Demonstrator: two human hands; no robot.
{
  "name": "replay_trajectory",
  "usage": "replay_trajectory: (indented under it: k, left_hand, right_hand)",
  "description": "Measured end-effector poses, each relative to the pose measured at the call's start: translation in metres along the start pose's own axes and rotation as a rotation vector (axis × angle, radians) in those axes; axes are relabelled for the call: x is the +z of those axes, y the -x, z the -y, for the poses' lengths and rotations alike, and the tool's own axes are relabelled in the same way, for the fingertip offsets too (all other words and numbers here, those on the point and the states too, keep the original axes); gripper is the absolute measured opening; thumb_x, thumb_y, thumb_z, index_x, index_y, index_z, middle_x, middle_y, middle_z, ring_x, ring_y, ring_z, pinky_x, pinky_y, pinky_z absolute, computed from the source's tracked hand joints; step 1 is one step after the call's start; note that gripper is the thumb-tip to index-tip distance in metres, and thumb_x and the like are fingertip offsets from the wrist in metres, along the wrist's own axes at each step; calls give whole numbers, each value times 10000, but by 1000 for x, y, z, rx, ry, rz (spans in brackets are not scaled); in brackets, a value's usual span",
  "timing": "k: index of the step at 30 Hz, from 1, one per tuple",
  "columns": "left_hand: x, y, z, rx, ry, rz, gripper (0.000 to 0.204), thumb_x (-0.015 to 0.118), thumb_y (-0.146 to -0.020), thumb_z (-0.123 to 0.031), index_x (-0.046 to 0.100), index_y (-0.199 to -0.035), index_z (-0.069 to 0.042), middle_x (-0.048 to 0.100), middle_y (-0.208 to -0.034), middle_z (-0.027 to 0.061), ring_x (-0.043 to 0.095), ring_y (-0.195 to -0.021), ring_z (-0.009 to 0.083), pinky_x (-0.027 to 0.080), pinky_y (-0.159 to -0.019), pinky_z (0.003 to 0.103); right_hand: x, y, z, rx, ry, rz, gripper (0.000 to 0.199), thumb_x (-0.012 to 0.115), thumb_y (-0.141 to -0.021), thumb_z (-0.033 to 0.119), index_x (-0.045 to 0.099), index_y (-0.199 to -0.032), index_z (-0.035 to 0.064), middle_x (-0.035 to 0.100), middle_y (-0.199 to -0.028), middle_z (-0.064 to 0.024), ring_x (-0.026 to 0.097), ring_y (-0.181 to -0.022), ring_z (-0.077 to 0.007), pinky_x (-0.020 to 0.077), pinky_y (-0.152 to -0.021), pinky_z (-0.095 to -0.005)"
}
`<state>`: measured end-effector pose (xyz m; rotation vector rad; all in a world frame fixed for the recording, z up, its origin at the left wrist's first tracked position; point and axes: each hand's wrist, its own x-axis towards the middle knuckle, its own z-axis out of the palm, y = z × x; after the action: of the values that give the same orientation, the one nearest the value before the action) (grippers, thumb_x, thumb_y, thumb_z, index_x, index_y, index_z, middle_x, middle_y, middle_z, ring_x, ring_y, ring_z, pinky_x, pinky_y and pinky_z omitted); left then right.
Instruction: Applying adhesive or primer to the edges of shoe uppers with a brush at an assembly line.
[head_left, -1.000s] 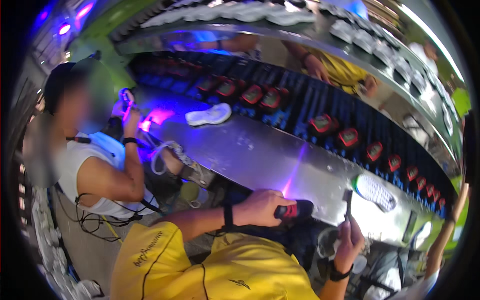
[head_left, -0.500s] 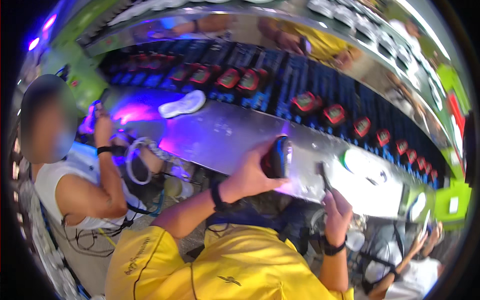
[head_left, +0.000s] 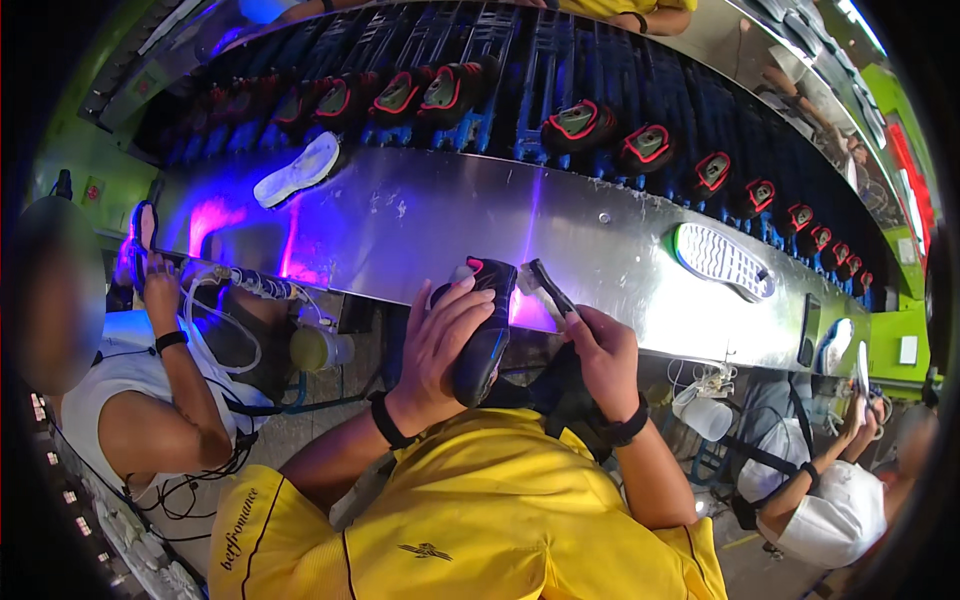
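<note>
A black shoe upper [head_left: 487, 360] with red trim at its opening is gripped by my left hand [head_left: 435, 345], fingers spread across its side. It hangs over the near edge of the metal bench [head_left: 420, 215]. In my right hand [head_left: 608, 362] is a small dark-handled brush [head_left: 550, 285], pinched between thumb and fingers. The bristle end sits just right of the shoe upper, seemingly apart from it. On the bench, farther right, lies a white sole [head_left: 722, 262] with a green edge, tread side up. Another white sole [head_left: 297, 172] rests at the far left.
Behind the bench, a conveyor [head_left: 540, 60] carries several black-and-red shoe uppers [head_left: 578, 122]. One co-worker [head_left: 150, 400] sits at the left holding a sole [head_left: 146, 225]; another [head_left: 830, 500] works at the right. A dark flat object [head_left: 809, 330] and a white sole [head_left: 836, 346] lie at the bench's right end.
My left hand has brought the shoe upper down and left, turning it. My right hand has moved left and up, bringing the brush close to the shoe upper. The view has shifted.
</note>
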<state>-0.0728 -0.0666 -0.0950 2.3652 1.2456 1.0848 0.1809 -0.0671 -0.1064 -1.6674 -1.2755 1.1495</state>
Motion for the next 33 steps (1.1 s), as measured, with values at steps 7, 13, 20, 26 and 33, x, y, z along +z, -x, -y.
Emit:
replay_trajectory:
  k: [7,13,20,26,33]
  left_hand:
    - [10,16,11,4,12,-27,587,736,-936,-277,550,-1456,-77,644,-1463,139,548,-1468,362,236,-1300,616]
    - [14,20,1,15,-7,-28,655,812,-853,-118,527,-1439,-51,644,-1438,163,557,-1441,402,294,-1273,632]
    - [21,24,-17,9,-43,-9,667,809,-842,-88,524,-1443,-51,641,-1443,157,548,-1454,397,274,-1283,625]
    - [32,20,-35,-24,-65,11,743,823,-791,-85,509,-1464,-59,605,-1482,154,513,-1481,394,253,-1289,627]
    - [49,-5,-67,-100,-93,-1,831,839,-726,-86,499,-1484,-56,598,-1460,149,518,-1460,376,279,-1273,620]
  right_hand:
    - [14,11,-11,0,-31,60,293,681,-1072,246,772,-1053,-32,671,-730,-27,554,-670,-83,440,-622,-286]
    - [3,38,-20,75,-236,189,262,651,-1095,195,782,-1100,-32,646,-768,19,464,-638,-37,336,-571,-233]
    - [-26,75,-5,185,-357,253,226,665,-1078,140,785,-1126,-45,656,-774,6,480,-648,-45,356,-591,-232]
    - [-38,93,-5,24,-268,136,206,689,-1047,98,773,-1137,-67,690,-792,-38,559,-686,-86,427,-633,-249]
    - [-61,105,-7,-113,-310,87,202,691,-1038,90,761,-1143,-67,690,-805,-38,570,-682,-93,427,-621,-256]
